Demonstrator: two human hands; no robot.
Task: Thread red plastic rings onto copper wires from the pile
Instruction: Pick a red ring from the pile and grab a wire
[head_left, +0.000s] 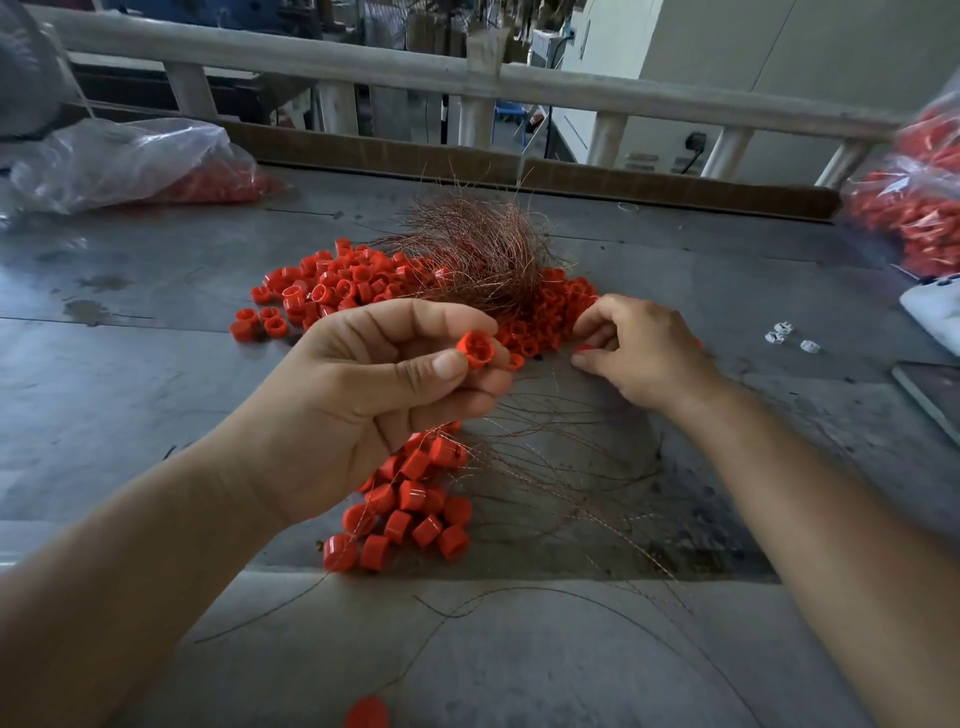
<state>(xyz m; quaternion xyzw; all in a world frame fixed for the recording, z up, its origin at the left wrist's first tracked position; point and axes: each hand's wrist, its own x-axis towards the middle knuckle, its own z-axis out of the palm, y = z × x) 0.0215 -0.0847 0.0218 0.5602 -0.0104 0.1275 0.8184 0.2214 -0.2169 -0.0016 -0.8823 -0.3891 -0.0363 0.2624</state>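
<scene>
**A:** Head cam. What's the left hand (374, 384) doing with that red ring (475, 349)?

**B:** Pinching it. The thumb pad sits on the ring's near side, and the index and middle fingertips curl round the far side. Its hollow face points up at the camera. It's held off the table (156, 364), right above the near rim of the loose pile (332, 291).

**A:** And the right hand (639, 348)?

**B:** Fingers are curled, with the tips down on the right end of the pile. There's a bit of red between thumb and index finger, but I honestly can't tell if it's gripping a ring or just touching one.

**A:** Where's the wire?

**B:** The bundle of copper wires (483, 254) lies on top of the pile, on its far side, frayed ends sticking up. Thin strands spread out under both hands toward the near edge. A cluster of strung rings (415, 499) lies just below the left wrist.

**A:** Other stuff?

**B:** There's a clear bag (130, 161) of red parts toward the far left corner and a second bag (914, 208) at the right edge. A few small white bits (784, 335) sit near that one.
</scene>
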